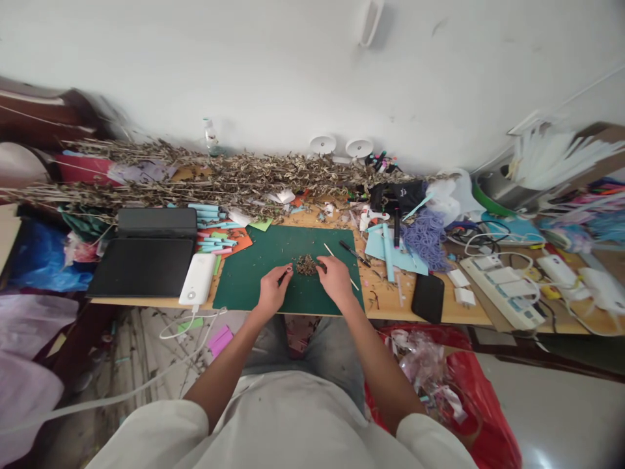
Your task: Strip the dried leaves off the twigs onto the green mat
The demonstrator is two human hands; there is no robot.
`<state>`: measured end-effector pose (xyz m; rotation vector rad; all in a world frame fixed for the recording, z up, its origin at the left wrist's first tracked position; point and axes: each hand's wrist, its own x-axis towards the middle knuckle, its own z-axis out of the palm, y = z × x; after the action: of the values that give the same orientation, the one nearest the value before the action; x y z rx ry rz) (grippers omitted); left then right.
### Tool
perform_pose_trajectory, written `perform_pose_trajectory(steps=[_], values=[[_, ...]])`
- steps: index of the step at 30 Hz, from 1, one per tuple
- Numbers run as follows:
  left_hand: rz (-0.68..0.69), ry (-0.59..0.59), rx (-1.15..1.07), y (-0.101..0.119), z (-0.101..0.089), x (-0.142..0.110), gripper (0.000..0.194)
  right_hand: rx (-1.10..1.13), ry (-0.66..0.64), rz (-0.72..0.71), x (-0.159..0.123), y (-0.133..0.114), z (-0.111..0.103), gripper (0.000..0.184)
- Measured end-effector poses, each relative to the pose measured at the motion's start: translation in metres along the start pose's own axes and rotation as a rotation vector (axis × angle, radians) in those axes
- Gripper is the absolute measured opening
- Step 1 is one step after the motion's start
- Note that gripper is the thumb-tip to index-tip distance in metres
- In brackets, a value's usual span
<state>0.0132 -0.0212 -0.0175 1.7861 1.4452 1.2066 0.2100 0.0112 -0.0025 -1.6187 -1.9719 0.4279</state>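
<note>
A small heap of crumbled dried leaves (pixel 306 265) lies on the green cutting mat (pixel 293 296). To its left, my left hand (pixel 274 288) pinches a small thing with a pale round end (pixel 289 268); the rest of it is hidden by the fingers. My right hand (pixel 334 279) is at the heap's right edge, thumb and fingers drawn together on some of the dried leaves. A thin pale stick (pixel 355 285) lies partly under the right hand. Farther right, a black pen (pixel 354 253) rests across the mat's edge.
Bundles of dried stalks (pixel 234 176) line the back. A tablet case (pixel 141 267), white power bank (pixel 196 279) and pale blue paper rolls (pixel 215 242) stand left. On the right are a glue gun (pixel 374 217), purple yarn (pixel 427 241), black phone (pixel 428 298) and power strip (pixel 502 290).
</note>
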Motion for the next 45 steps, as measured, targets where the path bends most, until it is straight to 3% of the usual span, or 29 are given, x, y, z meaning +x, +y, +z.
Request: perform_pose_trajectory(steps=[6,16,21,24,31,38,45], values=[[0.039,-0.020,-0.031,0.003,0.010,0.004,0.024,-0.101,-0.037,-0.067,0.009,0.004,0.012,0.020],[0.034,-0.062,-0.055,0.006,0.027,0.003,0.012,0.410,0.229,0.126,0.003,0.009,0.003,0.016],[0.023,-0.067,-0.045,0.007,0.034,0.004,0.013,0.548,0.259,0.251,-0.003,0.002,0.002,0.021],[0.012,-0.065,-0.058,0.005,0.037,0.004,0.015,0.610,0.245,0.204,-0.011,-0.011,-0.002,0.020],[0.018,-0.072,-0.071,-0.001,0.039,0.004,0.016,0.566,0.185,0.082,-0.022,-0.030,-0.005,0.015],[0.032,-0.074,-0.066,-0.002,0.038,0.004,0.019,0.256,0.148,-0.140,-0.030,-0.031,0.003,0.015],[0.017,-0.079,-0.062,-0.002,0.038,0.003,0.016,0.256,0.166,-0.103,-0.031,-0.030,0.010,0.017]])
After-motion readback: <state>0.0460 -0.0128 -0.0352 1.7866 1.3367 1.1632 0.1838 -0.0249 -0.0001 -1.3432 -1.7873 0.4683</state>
